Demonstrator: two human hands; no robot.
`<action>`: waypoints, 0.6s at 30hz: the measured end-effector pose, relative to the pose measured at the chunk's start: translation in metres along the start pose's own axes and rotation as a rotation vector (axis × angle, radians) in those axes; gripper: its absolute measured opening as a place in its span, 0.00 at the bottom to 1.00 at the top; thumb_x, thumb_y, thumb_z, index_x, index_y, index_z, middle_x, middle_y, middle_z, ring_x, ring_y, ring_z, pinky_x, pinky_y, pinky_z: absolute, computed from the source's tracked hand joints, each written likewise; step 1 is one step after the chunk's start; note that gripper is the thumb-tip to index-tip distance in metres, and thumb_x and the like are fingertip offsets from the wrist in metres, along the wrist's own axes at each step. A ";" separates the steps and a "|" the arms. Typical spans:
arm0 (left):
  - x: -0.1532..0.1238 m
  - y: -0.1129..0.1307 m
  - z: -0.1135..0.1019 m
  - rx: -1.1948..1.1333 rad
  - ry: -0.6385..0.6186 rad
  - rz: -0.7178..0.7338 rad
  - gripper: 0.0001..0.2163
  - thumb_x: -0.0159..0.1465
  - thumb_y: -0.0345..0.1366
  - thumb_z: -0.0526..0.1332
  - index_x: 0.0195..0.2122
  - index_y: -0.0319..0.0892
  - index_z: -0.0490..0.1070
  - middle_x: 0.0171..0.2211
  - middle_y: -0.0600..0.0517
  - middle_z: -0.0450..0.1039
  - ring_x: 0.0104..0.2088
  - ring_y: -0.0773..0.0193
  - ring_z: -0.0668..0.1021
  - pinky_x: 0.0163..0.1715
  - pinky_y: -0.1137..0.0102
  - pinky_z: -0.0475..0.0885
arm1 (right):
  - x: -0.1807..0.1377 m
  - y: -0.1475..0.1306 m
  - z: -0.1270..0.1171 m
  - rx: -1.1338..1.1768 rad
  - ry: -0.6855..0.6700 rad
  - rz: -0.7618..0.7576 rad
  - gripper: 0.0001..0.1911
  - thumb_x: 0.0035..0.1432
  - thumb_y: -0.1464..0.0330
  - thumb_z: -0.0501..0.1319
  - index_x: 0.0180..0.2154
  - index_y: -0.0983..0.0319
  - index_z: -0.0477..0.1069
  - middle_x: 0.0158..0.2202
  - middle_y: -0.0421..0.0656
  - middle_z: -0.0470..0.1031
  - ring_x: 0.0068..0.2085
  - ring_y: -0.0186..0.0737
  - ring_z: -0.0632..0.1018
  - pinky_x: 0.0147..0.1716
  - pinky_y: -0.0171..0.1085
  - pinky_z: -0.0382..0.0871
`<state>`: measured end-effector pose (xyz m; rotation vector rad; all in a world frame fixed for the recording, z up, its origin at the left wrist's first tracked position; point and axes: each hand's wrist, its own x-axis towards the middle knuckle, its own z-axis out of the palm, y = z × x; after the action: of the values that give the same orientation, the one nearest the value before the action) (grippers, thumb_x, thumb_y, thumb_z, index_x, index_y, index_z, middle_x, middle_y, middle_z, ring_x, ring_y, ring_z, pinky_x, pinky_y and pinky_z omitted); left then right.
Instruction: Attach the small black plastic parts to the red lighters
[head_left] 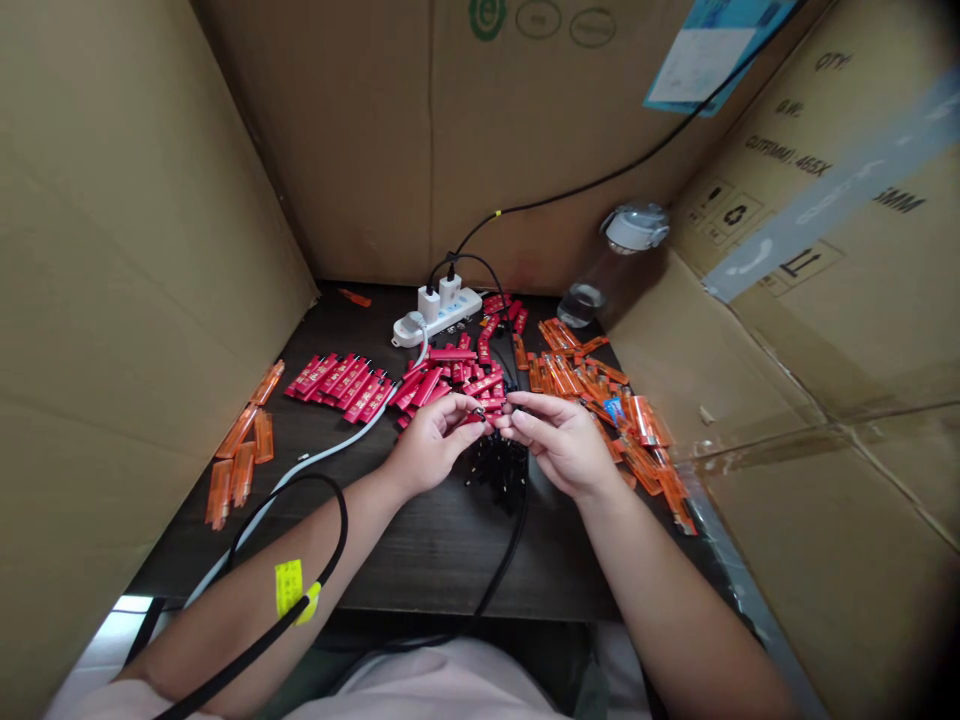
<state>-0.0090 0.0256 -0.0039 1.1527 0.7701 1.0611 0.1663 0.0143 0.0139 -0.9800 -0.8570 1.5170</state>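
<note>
My left hand (433, 440) and my right hand (559, 440) meet over the middle of a dark table (427, 545). The left pinches a small red stick-shaped item (475, 415) by its end. The fingers of the right hand are pinched close to the same spot, on a small dark piece I cannot make out. Under both hands lies a bunch of black cable ends (501, 472). Just behind the hands is a loose pile of red items (457, 380). To the left of it a neat row of red items (341, 380) is laid out.
Orange transparent wrappers (600, 395) are heaped at the right, with a few more (240, 450) at the left. A white power strip (439, 315) with plugged chargers sits at the back, beside a water bottle (611, 265). Cardboard walls (112, 300) enclose the table. Black and white cables cross my left arm.
</note>
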 end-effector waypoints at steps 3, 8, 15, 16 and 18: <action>0.001 -0.001 -0.001 0.017 -0.003 0.017 0.09 0.56 0.34 0.66 0.38 0.41 0.72 0.38 0.48 0.78 0.40 0.61 0.80 0.44 0.65 0.73 | -0.001 -0.001 0.002 -0.020 0.010 -0.008 0.16 0.40 0.69 0.74 0.35 0.63 0.79 0.29 0.43 0.81 0.27 0.36 0.81 0.28 0.33 0.79; 0.001 -0.001 -0.001 -0.005 -0.006 0.004 0.09 0.56 0.35 0.66 0.38 0.41 0.71 0.37 0.48 0.78 0.40 0.60 0.80 0.45 0.65 0.73 | -0.001 0.000 0.003 -0.007 0.011 0.011 0.17 0.40 0.69 0.74 0.36 0.63 0.79 0.32 0.45 0.82 0.31 0.39 0.82 0.32 0.35 0.80; 0.000 -0.001 -0.001 0.042 0.003 0.015 0.07 0.58 0.34 0.64 0.37 0.40 0.70 0.37 0.49 0.77 0.40 0.62 0.79 0.45 0.67 0.71 | -0.001 0.004 0.002 -0.020 -0.008 -0.018 0.17 0.43 0.67 0.73 0.38 0.63 0.78 0.31 0.44 0.82 0.30 0.38 0.82 0.36 0.38 0.80; 0.000 -0.001 -0.001 0.062 0.006 0.026 0.07 0.58 0.33 0.64 0.37 0.40 0.71 0.37 0.49 0.77 0.40 0.63 0.79 0.44 0.68 0.71 | -0.001 0.004 0.003 -0.042 -0.009 -0.032 0.16 0.44 0.66 0.73 0.37 0.64 0.78 0.30 0.44 0.81 0.31 0.39 0.82 0.35 0.38 0.80; 0.000 -0.001 0.000 0.101 0.014 0.049 0.06 0.58 0.32 0.64 0.37 0.40 0.71 0.36 0.49 0.76 0.39 0.63 0.78 0.43 0.68 0.71 | -0.003 0.005 0.005 -0.108 -0.014 -0.071 0.15 0.45 0.66 0.72 0.37 0.63 0.78 0.28 0.44 0.81 0.30 0.39 0.82 0.34 0.39 0.80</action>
<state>-0.0092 0.0253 -0.0051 1.2570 0.8174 1.0818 0.1598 0.0106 0.0123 -1.0078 -0.9821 1.4305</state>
